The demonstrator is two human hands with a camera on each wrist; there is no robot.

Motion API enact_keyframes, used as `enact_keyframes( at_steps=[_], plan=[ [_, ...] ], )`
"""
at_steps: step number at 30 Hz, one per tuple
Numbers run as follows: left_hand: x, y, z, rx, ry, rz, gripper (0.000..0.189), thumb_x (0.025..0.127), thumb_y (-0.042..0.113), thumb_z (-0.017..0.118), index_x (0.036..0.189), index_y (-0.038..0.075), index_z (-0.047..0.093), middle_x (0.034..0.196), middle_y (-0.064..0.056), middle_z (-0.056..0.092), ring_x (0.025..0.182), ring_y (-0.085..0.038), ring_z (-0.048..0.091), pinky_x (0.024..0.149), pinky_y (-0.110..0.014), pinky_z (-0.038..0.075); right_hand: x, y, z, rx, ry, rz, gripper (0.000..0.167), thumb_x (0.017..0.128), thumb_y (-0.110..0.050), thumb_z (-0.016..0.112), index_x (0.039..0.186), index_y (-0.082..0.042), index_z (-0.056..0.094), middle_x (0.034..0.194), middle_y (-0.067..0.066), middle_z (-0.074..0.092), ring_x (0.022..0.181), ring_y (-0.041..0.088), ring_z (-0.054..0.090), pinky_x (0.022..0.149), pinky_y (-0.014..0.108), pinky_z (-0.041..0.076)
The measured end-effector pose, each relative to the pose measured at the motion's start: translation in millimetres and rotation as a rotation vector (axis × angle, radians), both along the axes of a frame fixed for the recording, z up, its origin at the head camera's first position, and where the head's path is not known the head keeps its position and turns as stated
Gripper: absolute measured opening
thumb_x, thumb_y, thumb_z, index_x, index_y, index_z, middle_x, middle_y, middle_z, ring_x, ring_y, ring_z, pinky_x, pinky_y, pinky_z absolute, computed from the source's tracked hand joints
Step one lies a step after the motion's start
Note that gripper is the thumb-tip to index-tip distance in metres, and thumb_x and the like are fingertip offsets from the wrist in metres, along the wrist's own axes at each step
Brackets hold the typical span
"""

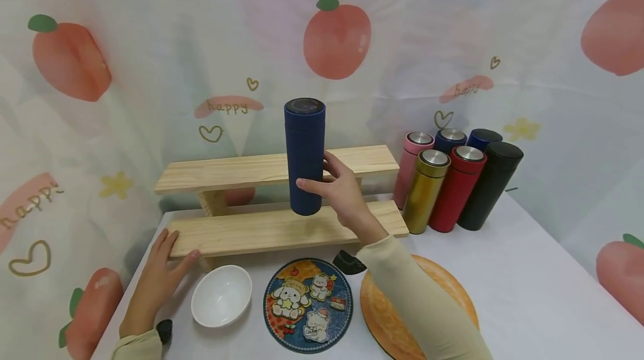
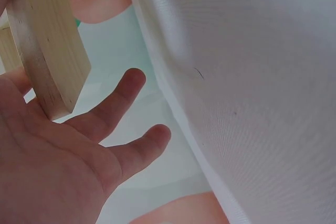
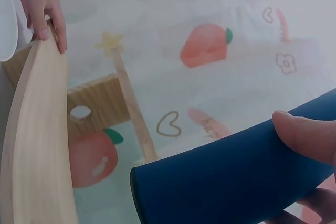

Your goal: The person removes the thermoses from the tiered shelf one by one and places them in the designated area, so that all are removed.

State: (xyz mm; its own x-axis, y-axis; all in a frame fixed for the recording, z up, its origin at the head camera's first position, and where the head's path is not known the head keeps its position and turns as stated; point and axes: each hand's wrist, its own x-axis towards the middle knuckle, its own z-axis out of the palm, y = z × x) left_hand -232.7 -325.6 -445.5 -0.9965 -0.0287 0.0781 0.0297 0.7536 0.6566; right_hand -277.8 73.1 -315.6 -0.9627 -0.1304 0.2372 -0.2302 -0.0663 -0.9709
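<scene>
My right hand (image 1: 339,189) holds a dark blue thermos flask (image 1: 305,153) upright by its lower half, in front of the two-tier wooden shelf. In the right wrist view the flask (image 3: 226,177) lies between thumb and fingers. A dark round lid tops it. At the left end of the lower board, my left hand (image 1: 156,273) grips the wooden shelf (image 1: 241,231), thumb at the front edge. The left wrist view has the board's end (image 2: 55,51) against the palm, with two fingers (image 2: 139,153) stretched out beside it.
Several thermos flasks stand at the right end of the shelf, among them a gold one (image 1: 426,192), a red one (image 1: 457,189) and a black one (image 1: 490,186). Before the shelf lie a white bowl (image 1: 221,296), a round cartoon mat (image 1: 308,307) and an orange round mat (image 1: 448,287).
</scene>
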Motion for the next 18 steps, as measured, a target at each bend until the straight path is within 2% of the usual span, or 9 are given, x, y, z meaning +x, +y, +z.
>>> enact_keyframes(
  at_steps=[5,10,18],
  plan=[
    [0.7,-0.2,-1.4,-0.005,0.019,-0.005,0.095,0.105,0.05,0.067,0.164,-0.009,0.022,0.173,-0.033,0.003,0.156,-0.06,0.01,0.118,-0.078,0.018,5.3,15.6,-5.8,0.01,-0.027,-0.029,0.081,0.095,-0.01,0.081,0.165,-0.013,0.041,0.157,0.015,0.053,0.136,0.04,0.057,0.115,0.063,0.042],
    [0.8,0.3,-3.0,-0.017,0.002,0.004,0.096,0.105,0.052,0.065,0.165,-0.008,0.02,0.173,-0.033,0.002,0.155,-0.06,0.01,0.118,-0.078,0.018,12.9,33.0,-8.5,0.029,-0.048,-0.072,0.082,0.096,-0.012,0.08,0.166,-0.012,0.039,0.159,0.017,0.051,0.14,0.042,0.053,0.118,0.064,0.039],
    [-1.0,-0.9,-0.3,-0.021,0.0,-0.002,0.096,0.106,0.053,0.063,0.165,-0.009,0.018,0.172,-0.035,0.0,0.155,-0.062,0.008,0.117,-0.079,0.017,23.3,64.2,-10.9,0.049,-0.038,-0.128,0.083,0.097,-0.013,0.079,0.168,-0.011,0.035,0.161,0.018,0.048,0.141,0.042,0.052,0.12,0.063,0.035]
  ],
)
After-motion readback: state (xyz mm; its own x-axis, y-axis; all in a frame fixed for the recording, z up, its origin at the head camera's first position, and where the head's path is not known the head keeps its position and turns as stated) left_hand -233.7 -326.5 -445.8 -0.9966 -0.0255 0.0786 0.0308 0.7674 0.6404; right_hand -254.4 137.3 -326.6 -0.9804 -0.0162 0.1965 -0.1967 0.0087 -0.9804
